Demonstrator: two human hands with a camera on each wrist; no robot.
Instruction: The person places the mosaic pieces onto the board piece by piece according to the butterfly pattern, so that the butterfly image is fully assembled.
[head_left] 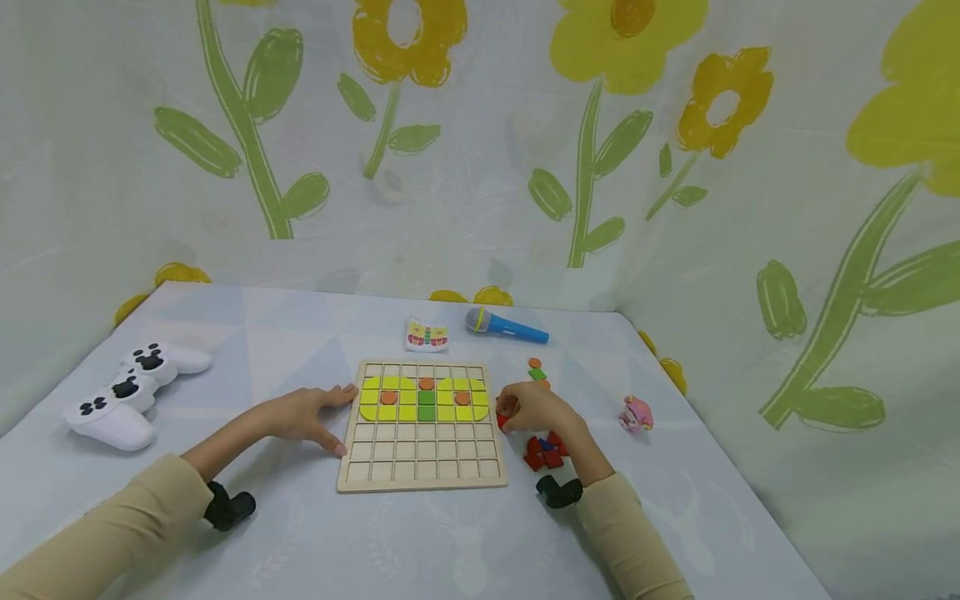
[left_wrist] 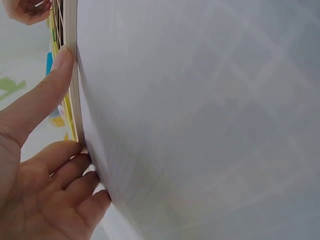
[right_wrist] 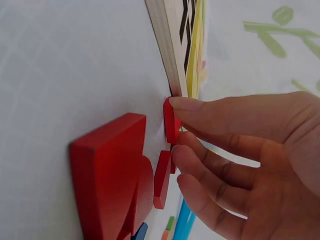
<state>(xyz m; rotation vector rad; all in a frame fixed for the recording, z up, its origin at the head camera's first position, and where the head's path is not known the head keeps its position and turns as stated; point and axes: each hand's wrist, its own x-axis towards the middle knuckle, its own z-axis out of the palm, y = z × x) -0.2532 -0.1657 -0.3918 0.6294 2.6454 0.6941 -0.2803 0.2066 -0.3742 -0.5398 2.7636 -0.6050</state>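
Note:
A wooden grid board [head_left: 420, 477] lies on the table, its upper rows filled with yellow tiles [head_left: 369, 397], orange discs [head_left: 462, 399] and green squares [head_left: 426, 412]. My left hand [head_left: 306, 414] rests against the board's left edge, thumb and fingertips spread along it. The thumb touches the rim [left_wrist: 71, 20] in the left wrist view. Beside the right edge, my right hand [head_left: 538, 408] pinches a red tile [right_wrist: 170, 120] between thumb and index finger, low by the tabletop. Several loose red tiles [head_left: 553, 458] lie just below that hand, with a bit of blue among them.
Behind the board lie a pattern card [head_left: 427, 335] and a blue toy microphone [head_left: 517, 329]. Orange and green pieces [head_left: 537, 373] sit beyond my right hand. A white game controller [head_left: 135, 392] is at left, a pink figurine [head_left: 636, 413] at right.

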